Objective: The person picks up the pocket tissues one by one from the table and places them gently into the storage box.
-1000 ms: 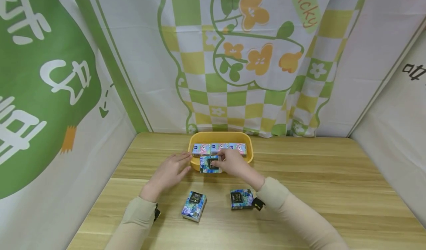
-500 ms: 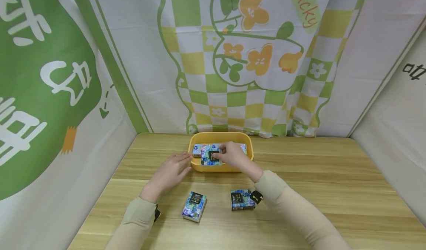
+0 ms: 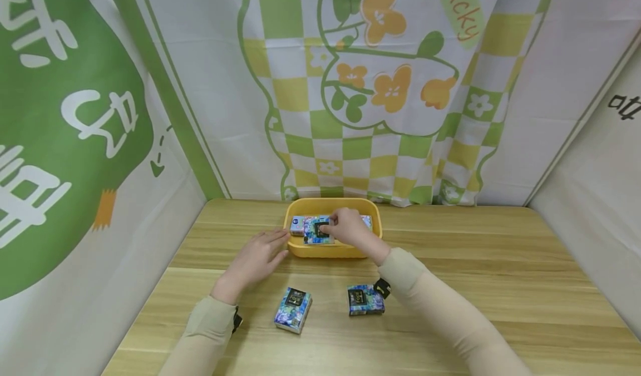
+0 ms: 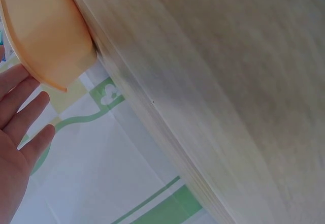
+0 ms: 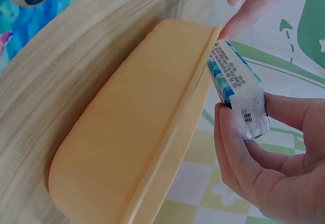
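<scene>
My right hand (image 3: pixel 350 228) pinches a blue floral tissue pack (image 3: pixel 314 231) by its right end, over the yellow plastic bin (image 3: pixel 333 251). In the right wrist view, thumb and fingers grip the printed end of this tissue pack (image 5: pixel 238 87) at the height of the bin's rim. Extended fingers of my left hand (image 3: pixel 257 255) touch the bin's left end; the left wrist view has them at the rim of the bin (image 4: pixel 51 26). Inside lies a row of pink-and-blue packs, of which the left one (image 3: pixel 296 226) shows and others are partly hidden by the right hand and held pack.
Two more blue floral tissue packs lie on the wooden table (image 3: pixel 450 309) in front of the bin: one at left (image 3: pixel 293 310), one at right (image 3: pixel 365 300) under the right wrist camera (image 3: pixel 383 287). A patterned curtain (image 3: pixel 330 114) hangs right behind the table.
My right hand has carried the tissue pack from the bin's front rim backward, over the row inside, and it now sits slightly farther in. The left hand stays at the bin's left end.
</scene>
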Motion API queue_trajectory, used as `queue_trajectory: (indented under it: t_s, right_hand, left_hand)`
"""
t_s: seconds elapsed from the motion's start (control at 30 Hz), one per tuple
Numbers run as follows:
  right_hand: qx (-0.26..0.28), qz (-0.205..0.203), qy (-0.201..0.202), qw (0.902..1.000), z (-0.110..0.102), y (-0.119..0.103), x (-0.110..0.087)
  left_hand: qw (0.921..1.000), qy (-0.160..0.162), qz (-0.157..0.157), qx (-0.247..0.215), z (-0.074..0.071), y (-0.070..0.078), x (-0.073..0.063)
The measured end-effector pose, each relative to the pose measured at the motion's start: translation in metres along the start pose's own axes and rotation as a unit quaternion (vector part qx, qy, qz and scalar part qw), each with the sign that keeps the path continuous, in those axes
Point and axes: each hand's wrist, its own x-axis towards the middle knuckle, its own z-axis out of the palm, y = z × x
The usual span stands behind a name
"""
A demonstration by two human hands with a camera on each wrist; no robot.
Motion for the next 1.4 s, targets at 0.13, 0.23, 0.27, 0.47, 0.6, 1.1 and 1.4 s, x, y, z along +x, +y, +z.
queue_trajectory:
  t_s: [0.13, 0.23, 0.27, 0.47, 0.6, 1.1, 1.4]
  right_hand:
    - [-0.002, 0.013, -0.006, 0.9999, 0.003, 0.002, 0.005]
    - [-0.001, 0.021, -0.007, 0.9998, 0.006, 0.003, 0.010]
    - [0.000, 0.024, -0.006, 0.9997, 0.007, 0.004, 0.011]
    - [-0.001, 0.042, -0.009, 0.9991, 0.011, 0.005, 0.017]
    - [-0.013, 0.051, -0.011, 0.9986, 0.014, 0.006, 0.021]
    - [-0.003, 0.074, -0.039, 0.9965, 0.028, 0.010, 0.033]
    - [-0.010, 0.066, -0.052, 0.9964, 0.031, 0.011, 0.035]
  left_hand:
    - [1.0000, -0.003, -0.002, 0.000, 0.000, 0.000, 0.000]
    - [1.0000, -0.004, -0.001, 0.001, 0.000, 0.000, 0.000]
    - [1.0000, -0.004, -0.001, 0.002, 0.000, 0.000, 0.000]
    - [1.0000, 0.002, 0.000, 0.004, 0.001, 0.000, 0.000]
    - [1.0000, 0.002, 0.000, 0.003, 0.001, 0.000, 0.000]
    - [1.0000, 0.002, 0.000, 0.001, 0.002, -0.001, 0.000]
    - [1.0000, -0.003, -0.005, -0.002, 0.000, 0.000, 0.000]
